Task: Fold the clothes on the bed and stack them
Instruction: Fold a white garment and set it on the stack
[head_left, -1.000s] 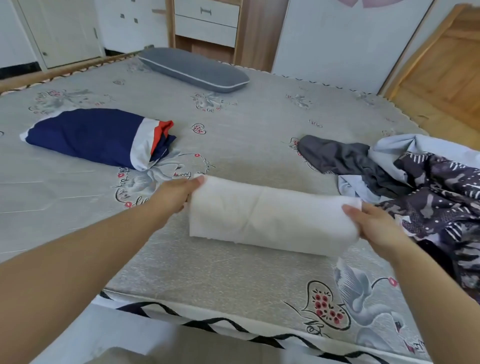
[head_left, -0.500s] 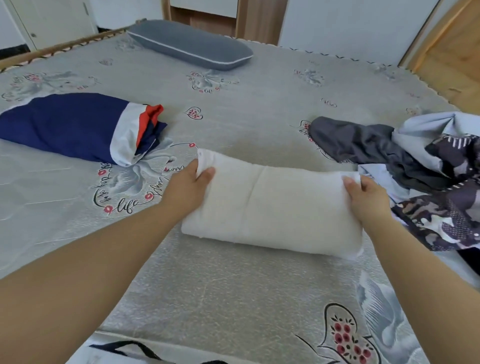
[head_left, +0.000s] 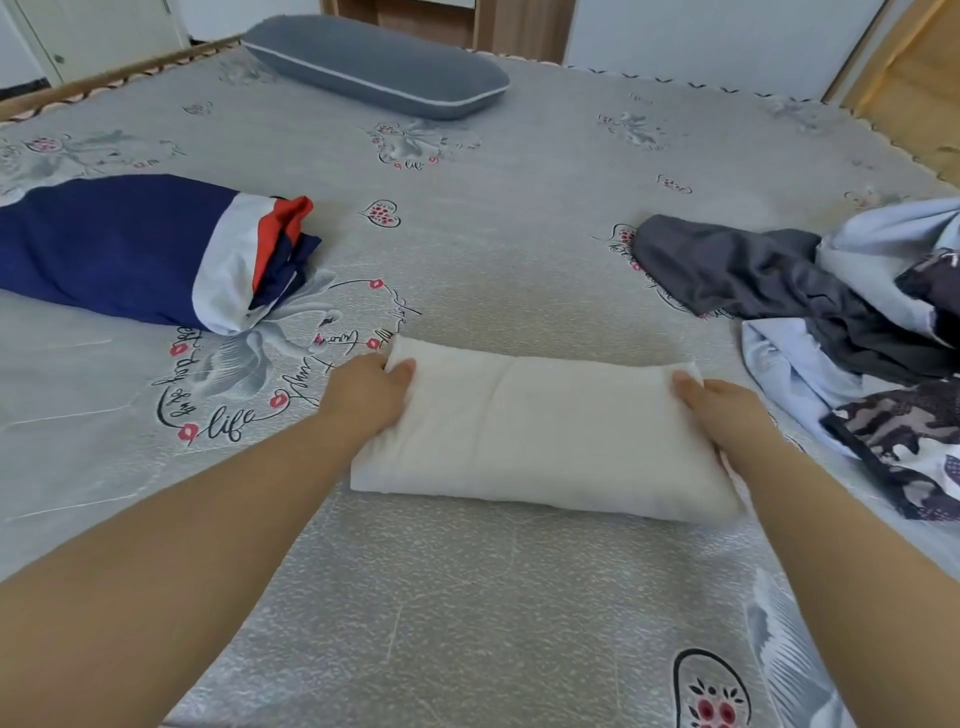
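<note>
A folded white garment (head_left: 540, 431) lies flat on the grey patterned bed (head_left: 467, 597) in front of me. My left hand (head_left: 366, 397) grips its left end, thumb on top and fingers hidden beneath. My right hand (head_left: 719, 408) grips its right end the same way. A folded navy garment with white and red bands (head_left: 150, 249) lies at the left. A loose heap of clothes sits at the right: a dark grey piece (head_left: 753, 275), a pale blue piece (head_left: 800, 374) and a camouflage-print piece (head_left: 904, 447).
A grey pillow (head_left: 374, 65) lies at the far side of the bed. Beyond it stand a wooden cabinet (head_left: 498, 21) and white walls. A wooden floor (head_left: 914, 88) shows at the upper right. Open bedsheet lies between the white garment and the navy one.
The white garment has come down from a raised hold to rest flat on the bed. Both hands stay on its ends. My view has moved closer and lower.
</note>
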